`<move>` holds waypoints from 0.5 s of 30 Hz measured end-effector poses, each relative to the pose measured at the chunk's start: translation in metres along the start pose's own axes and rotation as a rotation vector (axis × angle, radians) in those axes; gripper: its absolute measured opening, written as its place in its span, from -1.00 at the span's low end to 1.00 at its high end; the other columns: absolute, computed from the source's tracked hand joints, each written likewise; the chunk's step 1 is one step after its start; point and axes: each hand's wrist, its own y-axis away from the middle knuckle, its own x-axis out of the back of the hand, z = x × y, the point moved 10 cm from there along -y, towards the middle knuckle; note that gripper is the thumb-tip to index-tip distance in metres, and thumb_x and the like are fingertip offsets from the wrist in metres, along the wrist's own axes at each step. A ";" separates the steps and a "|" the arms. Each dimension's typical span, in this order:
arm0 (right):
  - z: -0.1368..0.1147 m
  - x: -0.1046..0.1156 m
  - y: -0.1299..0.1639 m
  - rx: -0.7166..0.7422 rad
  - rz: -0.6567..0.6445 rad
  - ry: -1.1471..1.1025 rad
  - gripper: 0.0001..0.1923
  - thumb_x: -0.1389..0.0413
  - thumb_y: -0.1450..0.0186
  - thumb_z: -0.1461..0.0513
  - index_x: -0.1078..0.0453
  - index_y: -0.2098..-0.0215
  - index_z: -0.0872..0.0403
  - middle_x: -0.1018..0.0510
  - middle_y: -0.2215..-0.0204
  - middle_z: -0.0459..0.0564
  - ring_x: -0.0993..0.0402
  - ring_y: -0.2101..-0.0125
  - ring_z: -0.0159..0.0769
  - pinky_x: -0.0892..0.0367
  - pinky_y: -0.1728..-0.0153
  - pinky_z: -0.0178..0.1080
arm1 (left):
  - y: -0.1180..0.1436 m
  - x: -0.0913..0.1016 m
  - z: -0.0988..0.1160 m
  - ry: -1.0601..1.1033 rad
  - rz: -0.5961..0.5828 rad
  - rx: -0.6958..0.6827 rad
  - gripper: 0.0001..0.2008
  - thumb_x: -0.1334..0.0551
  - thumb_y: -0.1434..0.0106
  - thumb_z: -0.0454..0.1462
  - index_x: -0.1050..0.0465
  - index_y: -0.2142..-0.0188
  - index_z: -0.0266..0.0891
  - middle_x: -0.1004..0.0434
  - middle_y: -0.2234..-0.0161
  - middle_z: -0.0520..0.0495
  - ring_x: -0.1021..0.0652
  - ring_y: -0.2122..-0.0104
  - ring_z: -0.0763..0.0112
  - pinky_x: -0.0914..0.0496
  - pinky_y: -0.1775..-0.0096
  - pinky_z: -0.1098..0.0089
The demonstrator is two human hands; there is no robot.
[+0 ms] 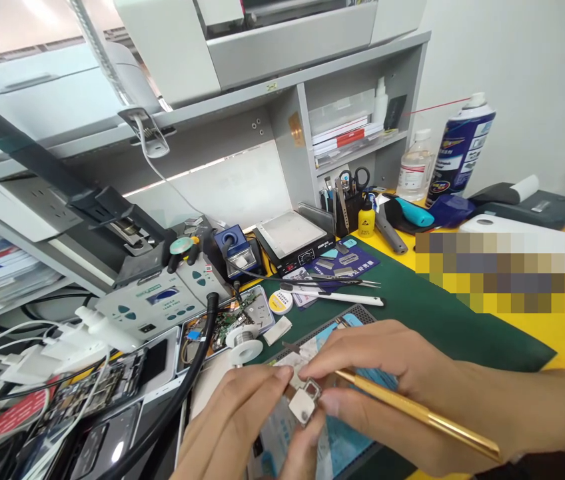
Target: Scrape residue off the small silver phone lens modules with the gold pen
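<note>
My left hand [235,420] and my right hand [387,387] meet at the bottom centre over a green mat [442,320]. Between the fingertips of both hands sits a small square metal-framed part [305,400], white and grey. My left thumb and fingers pinch it from the left. My right hand also grips a thin gold-coloured tool [412,413] whose shaft runs back to the right along the hand; its tip is by the small part. Under the hands lies a blue and white card or packet [347,440].
A rework station [157,300] with a black hose [187,387] stands left, beside phone boards and white cables. A hot plate [295,237], solder spool [245,343], tweezers [342,280], white pen [332,297], spray can [460,150], bottle [415,167] and tool cup [347,200] sit behind.
</note>
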 end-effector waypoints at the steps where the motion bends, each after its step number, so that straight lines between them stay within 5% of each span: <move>1: 0.001 0.000 0.000 -0.007 -0.004 0.001 -0.73 -0.16 -0.34 0.36 -0.52 0.00 0.18 -0.67 0.29 0.04 -0.59 0.33 -0.36 -0.43 0.26 -0.37 | 0.000 0.000 0.000 -0.017 0.004 0.000 -0.54 -0.36 -0.21 -0.38 -0.42 -0.11 -0.29 -0.69 0.19 -0.17 -0.69 0.19 0.26 -0.61 0.13 0.33; 10: 0.000 -0.002 0.000 0.035 0.002 -0.004 -0.74 -0.17 -0.36 0.38 -0.52 0.00 0.27 -0.68 0.29 0.07 -0.59 0.28 -0.38 -0.42 0.18 -0.39 | 0.001 0.002 0.003 -0.144 0.008 -0.024 -0.56 -0.33 -0.25 -0.29 -0.43 -0.11 -0.31 -0.72 0.18 -0.21 -0.71 0.19 0.31 -0.56 0.05 0.42; 15: 0.000 -0.001 0.001 0.034 0.004 0.008 -0.75 -0.20 -0.33 0.37 -0.53 0.02 0.28 -0.66 0.31 0.07 -0.58 0.30 -0.38 -0.42 0.21 -0.39 | 0.006 0.008 -0.003 -0.066 0.173 0.125 -0.60 -0.37 -0.18 -0.33 -0.50 -0.04 -0.16 -0.70 0.17 -0.12 -0.68 0.17 0.25 -0.57 0.07 0.34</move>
